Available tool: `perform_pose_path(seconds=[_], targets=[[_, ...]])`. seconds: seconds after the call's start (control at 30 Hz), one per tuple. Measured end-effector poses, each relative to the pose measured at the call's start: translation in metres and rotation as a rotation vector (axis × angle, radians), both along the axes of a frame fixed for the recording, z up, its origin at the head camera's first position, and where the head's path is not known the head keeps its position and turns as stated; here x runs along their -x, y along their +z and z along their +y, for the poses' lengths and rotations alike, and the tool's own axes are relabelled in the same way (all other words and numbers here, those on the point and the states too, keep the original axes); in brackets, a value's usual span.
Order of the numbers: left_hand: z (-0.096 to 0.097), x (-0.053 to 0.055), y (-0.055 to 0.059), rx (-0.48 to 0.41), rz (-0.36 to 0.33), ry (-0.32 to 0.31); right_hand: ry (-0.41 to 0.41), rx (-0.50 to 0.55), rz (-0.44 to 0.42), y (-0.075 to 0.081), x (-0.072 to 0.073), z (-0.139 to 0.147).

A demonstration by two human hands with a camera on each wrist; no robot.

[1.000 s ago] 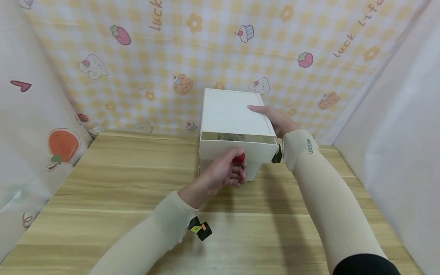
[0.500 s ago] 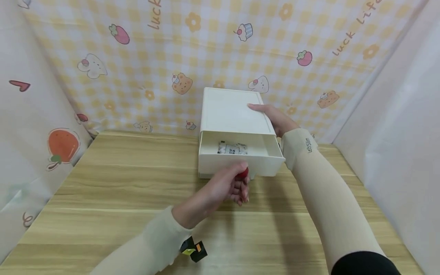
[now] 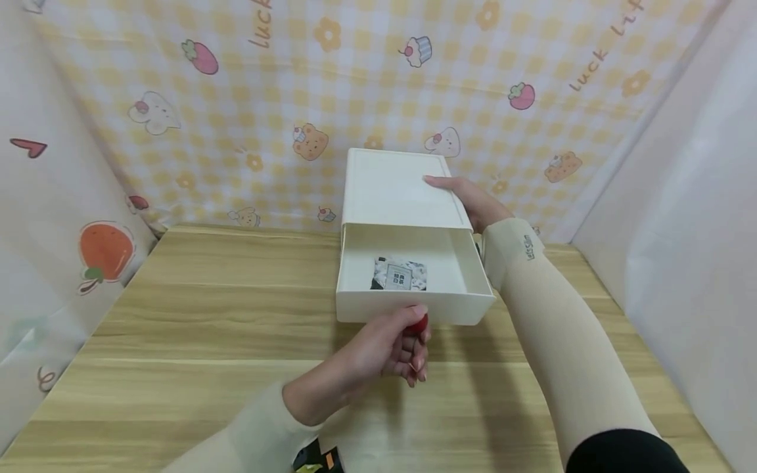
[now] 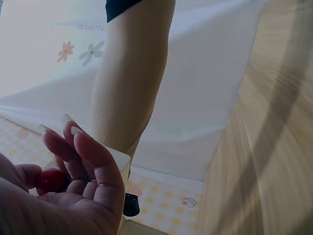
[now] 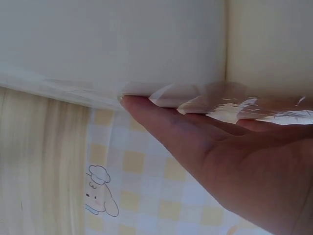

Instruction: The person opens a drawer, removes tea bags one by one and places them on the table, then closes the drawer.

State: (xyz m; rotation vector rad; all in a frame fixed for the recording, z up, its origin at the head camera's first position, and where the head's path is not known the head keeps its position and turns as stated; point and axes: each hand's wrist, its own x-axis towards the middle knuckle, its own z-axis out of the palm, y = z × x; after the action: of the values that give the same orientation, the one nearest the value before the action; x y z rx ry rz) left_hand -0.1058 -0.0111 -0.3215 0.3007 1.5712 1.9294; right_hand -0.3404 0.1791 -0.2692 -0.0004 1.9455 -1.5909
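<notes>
A white drawer box stands at the back of the table, its drawer pulled well out toward me. My left hand pinches the round red knob on the drawer front between thumb and fingers; the left wrist view also shows the knob inside the curled fingers. A small black-and-white printed packet lies in the drawer near its front wall. On the box's right side rests my right hand, thumb over the top edge. Its fingers lie straight along the side wall.
The wooden table extends in front of the box and to both sides. Behind it hangs a yellow checked cloth, close to the back of the box. White curtains stand at left and right.
My left hand has drawn the drawer from slightly open to far out toward me, uncovering the packet inside. The right hand has stayed on the side of the box.
</notes>
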Motion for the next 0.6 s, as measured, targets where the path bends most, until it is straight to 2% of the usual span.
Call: perform_pose_path(seconds=[0.2,0.4,0.5,0.6], targets=[[0.002,-0.006,-0.006,-0.011,-0.035,-0.01,0.011,0.029,0.02,0.006,-0.009,-0.001],[0.003,-0.007,-0.013,-0.057,-0.068,-0.017,0.014,0.033,0.022,0.004,-0.005,0.0],[0.0,-0.006,-0.015,-0.068,-0.091,-0.055,0.015,0.025,0.026,0.004,-0.005,0.0],[-0.005,-0.006,-0.014,-0.044,-0.107,-0.134,0.019,0.013,0.019,0.006,-0.007,-0.002]])
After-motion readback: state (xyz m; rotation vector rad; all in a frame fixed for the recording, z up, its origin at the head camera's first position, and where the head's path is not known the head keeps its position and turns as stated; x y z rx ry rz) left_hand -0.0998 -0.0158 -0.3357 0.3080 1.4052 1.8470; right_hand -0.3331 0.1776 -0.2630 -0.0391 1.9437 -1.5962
